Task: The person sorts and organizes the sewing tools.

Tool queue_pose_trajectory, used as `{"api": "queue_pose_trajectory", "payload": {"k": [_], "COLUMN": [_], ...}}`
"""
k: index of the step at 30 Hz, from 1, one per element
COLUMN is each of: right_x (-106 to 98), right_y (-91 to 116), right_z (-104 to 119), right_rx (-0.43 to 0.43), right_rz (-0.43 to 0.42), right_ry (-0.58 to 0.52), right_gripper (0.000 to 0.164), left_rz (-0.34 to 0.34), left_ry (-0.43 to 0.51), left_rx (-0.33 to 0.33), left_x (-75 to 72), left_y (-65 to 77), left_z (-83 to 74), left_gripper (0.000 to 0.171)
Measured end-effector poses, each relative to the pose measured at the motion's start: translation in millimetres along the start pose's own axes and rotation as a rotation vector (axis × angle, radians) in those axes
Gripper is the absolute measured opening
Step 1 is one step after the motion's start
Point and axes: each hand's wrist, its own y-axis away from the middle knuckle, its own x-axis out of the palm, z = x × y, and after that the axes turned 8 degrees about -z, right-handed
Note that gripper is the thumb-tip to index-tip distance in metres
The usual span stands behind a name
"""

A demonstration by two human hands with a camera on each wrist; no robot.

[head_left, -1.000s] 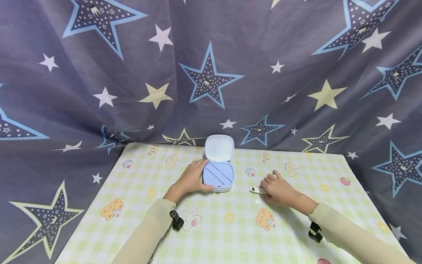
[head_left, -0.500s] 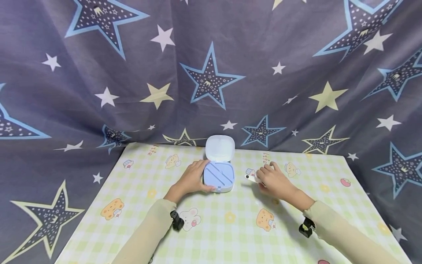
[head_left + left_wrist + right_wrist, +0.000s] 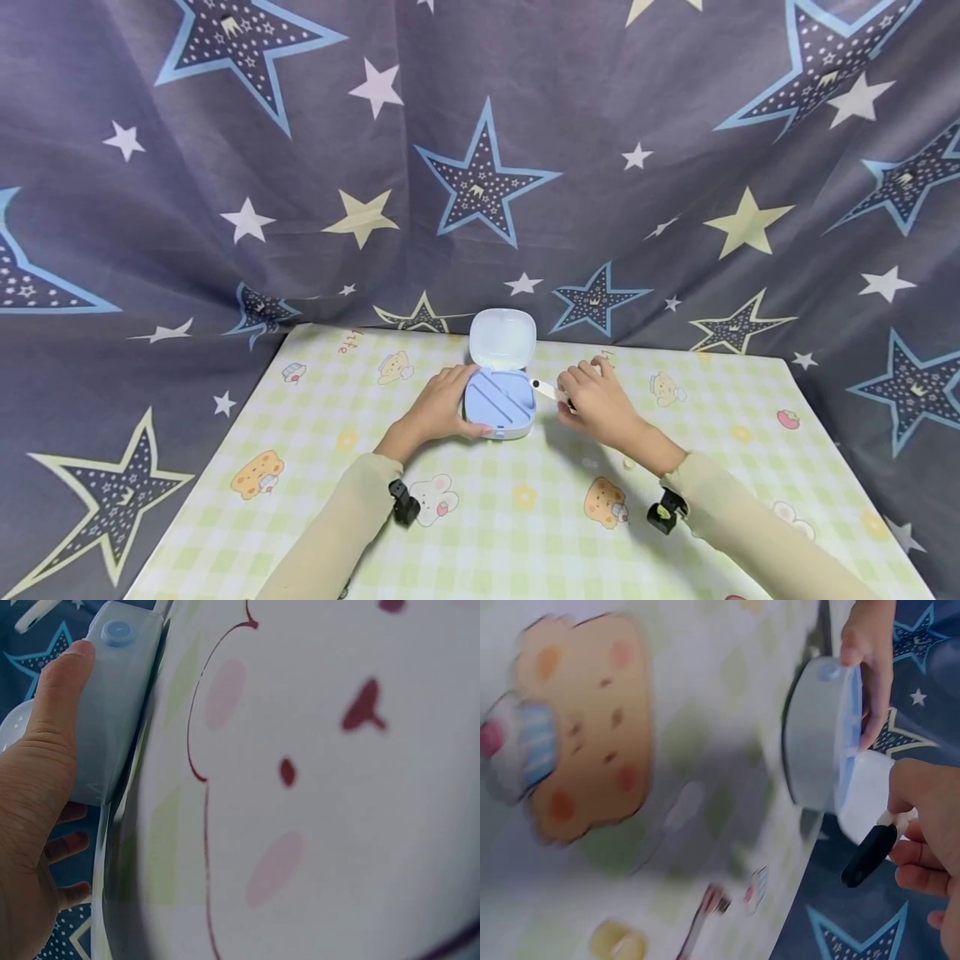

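Observation:
A small lidded box [image 3: 498, 400] stands on the table, its translucent lid [image 3: 502, 338] tipped back. Its pale blue inside has diagonal grooves. My left hand [image 3: 442, 404] grips the box's left side; in the left wrist view its thumb [image 3: 64, 682] lies beside the blue latch button [image 3: 118, 632]. Just right of the box, my right hand [image 3: 596, 404] pinches a slim white tool [image 3: 551, 391] with a dark spot near its left end. In the right wrist view a black oval part [image 3: 870, 856] sticks out of those fingers. The tool's exact kind is unclear.
A green-checked cloth with printed bears and cupcakes covers the table [image 3: 480, 542]. Behind it hangs a dark star-patterned curtain [image 3: 375, 275]. Under the right hand, the right wrist view shows a blurred, slim reddish-brown and grey shape [image 3: 705, 911], perhaps an object or a print.
My right hand has lifted the white tool and carried it left and away from me, up to the box's right edge. The left hand stays on the box.

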Motion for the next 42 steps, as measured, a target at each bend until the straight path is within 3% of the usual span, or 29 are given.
{"api": "queue_pose_trajectory", "payload": {"k": [9,20,29,42], "right_x": [3.9,19.2,36.8,56.1], "right_y": [-29.7,-57.4,-57.4,-53.3], "right_z": [24.3,47.7,58.7,65.0], "right_rx": [0.16,0.311,0.377,0.451], "right_rz": [0.033,0.098,0.17,0.207], "right_ry": [-0.087,-0.182,-0.183,-0.187], "right_gripper": [0.02,0.016,0.017,0.02], "left_rz": [-0.032,-0.014,-0.006,0.005], "left_ry": [0.001,-0.01,-0.022,-0.037], "left_rx": [0.028,0.026,0.026,0.015], "left_x": [2.3,-1.1,-1.9,-1.5], "left_y": [-0.1,0.3,0.6,0.8], "left_z": [1.6,-0.5,-1.5,-2.6], "left_gripper": [0.117,0.117,0.119,0.12]}}
